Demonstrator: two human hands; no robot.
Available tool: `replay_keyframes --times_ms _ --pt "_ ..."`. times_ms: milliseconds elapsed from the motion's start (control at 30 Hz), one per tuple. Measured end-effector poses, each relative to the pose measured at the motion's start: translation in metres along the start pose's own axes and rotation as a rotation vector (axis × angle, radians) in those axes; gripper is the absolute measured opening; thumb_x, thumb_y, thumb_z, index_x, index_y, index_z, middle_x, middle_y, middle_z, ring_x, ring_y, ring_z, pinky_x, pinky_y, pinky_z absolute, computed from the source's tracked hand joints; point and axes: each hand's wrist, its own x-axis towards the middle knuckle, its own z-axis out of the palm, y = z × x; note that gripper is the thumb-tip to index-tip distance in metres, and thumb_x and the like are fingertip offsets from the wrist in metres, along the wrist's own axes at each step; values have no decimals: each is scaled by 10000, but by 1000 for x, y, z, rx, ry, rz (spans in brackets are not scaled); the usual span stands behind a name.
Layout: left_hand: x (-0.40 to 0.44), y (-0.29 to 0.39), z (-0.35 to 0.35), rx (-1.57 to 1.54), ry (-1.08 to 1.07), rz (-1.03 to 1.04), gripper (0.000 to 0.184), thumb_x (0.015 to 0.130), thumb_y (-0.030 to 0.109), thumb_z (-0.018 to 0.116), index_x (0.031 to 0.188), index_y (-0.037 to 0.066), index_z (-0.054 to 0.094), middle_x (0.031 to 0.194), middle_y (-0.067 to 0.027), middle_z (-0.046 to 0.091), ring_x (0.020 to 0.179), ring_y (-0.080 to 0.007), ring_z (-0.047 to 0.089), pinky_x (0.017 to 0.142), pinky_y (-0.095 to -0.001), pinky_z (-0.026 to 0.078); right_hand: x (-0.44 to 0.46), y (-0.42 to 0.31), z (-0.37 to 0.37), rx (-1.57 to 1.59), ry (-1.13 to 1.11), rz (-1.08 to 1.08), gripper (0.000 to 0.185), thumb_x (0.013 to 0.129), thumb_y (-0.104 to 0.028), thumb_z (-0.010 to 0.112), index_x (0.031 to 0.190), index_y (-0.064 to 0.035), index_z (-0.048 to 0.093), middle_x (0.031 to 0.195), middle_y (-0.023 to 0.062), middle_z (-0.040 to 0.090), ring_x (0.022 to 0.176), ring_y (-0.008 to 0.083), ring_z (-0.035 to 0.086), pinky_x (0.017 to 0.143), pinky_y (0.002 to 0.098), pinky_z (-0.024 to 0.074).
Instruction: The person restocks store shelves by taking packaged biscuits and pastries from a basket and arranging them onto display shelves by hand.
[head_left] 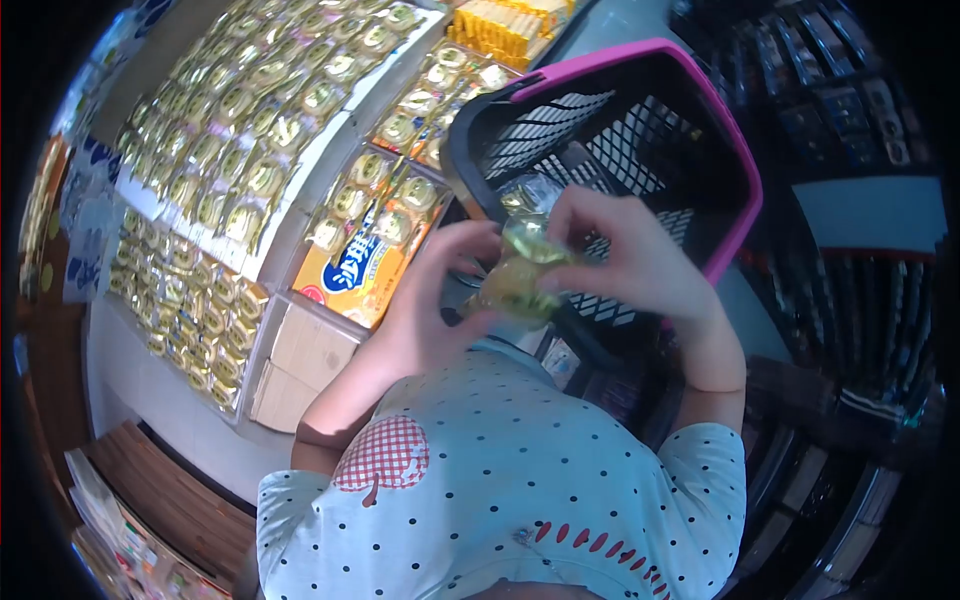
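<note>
A small snack packet (518, 285) in a clear wrapper with gold-green print is held in front of my chest, slightly blurred. My right hand (625, 255) pinches its right side between thumb and fingers. My left hand (425, 300) curves around its left side, thumb below and fingers above. Just beyond my hands is a black shopping basket (590, 120) with a pink handle (735, 150), tilted on its side in view. Inside it, near my right hand, lies a clear shiny package (530, 192); its contents cannot be made out.
To the left, a display holds rows of similar gold-wrapped snacks (270, 130). An orange printed box (355, 270) with wrapped snacks stands beside plain cardboard (300, 365). Yellow packets (505, 28) are stacked at the back. Dark shelves with goods (840, 100) line the right.
</note>
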Motion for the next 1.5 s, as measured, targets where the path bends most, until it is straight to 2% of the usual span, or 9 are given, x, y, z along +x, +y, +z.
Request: replay_keyframes --times_ms 200,400,533,833,1067,1100,1133,1267,1500 --pt "-38 -10 -17 82 148 -59 445 682 36 716 1077 14 512 996 -85 578 865 -181 589 760 -274 465 30 -18 49 24 -114 -69 303 721 -202 708 868 -18 517 712 87 557 669 200 576 606 305 457" --pt "-79 -63 -59 -275 886 -285 387 796 24 631 1125 -15 431 1035 -108 577 923 -150 578 795 -269 473 89 -31 75 -256 -161 -315 408 774 -291 659 1016 1 508 933 150 585 876 292 585 737 343 457" --pt "-118 -157 -64 -222 1072 -447 354 803 57 636 1092 -27 450 970 -123 602 877 -150 590 733 -255 474 116 -50 100 -234 -275 -391 386 797 -298 633 998 15 529 934 144 586 862 281 584 764 336 458" --pt "-100 -208 -43 148 988 -894 456 753 231 692 1040 -56 483 935 -224 597 872 -340 590 780 -384 455 129 -59 130 -282 -408 -547 366 805 -242 623 1044 25 548 993 161 581 933 274 573 813 342 449" --pt "-97 -228 -34 323 934 -732 523 726 162 698 1097 -98 436 1022 -279 536 948 -393 542 821 -403 439 115 -49 82 -433 -222 -707 413 727 -173 696 1052 30 542 1007 154 578 970 269 566 837 349 448" --pt "-98 -230 -33 401 939 -691 587 723 147 698 1155 -101 387 1056 -292 515 970 -399 530 839 -405 430 102 -57 70 -26 -172 -298 432 695 -169 724 1050 9 554 986 126 588 954 226 575 814 315 453" --pt "-95 -216 -34 395 911 -760 627 720 145 698 1185 -93 351 1092 -307 489 996 -400 517 852 -409 421 98 -62 44 -448 -23 -394 386 728 -158 699 1056 -8 561 978 95 599 923 175 580 806 280 448" --pt "-103 -197 -33 771 886 -665 527 792 186 642 1146 -93 370 855 -209 590 794 -361 586 707 -403 466 88 -16 -29 -190 352 -260 221 831 -133 591 1008 -2 576 859 50 619 786 101 581 714 228 449" --pt "-134 -170 -30 453 805 -539 200 875 113 524 1028 6 452 648 -81 511 567 -149 490 539 -296 400 93 144 -85 -680 -31 366 258 822 -238 571 917 0 599 818 130 626 762 197 596 697 314 466"
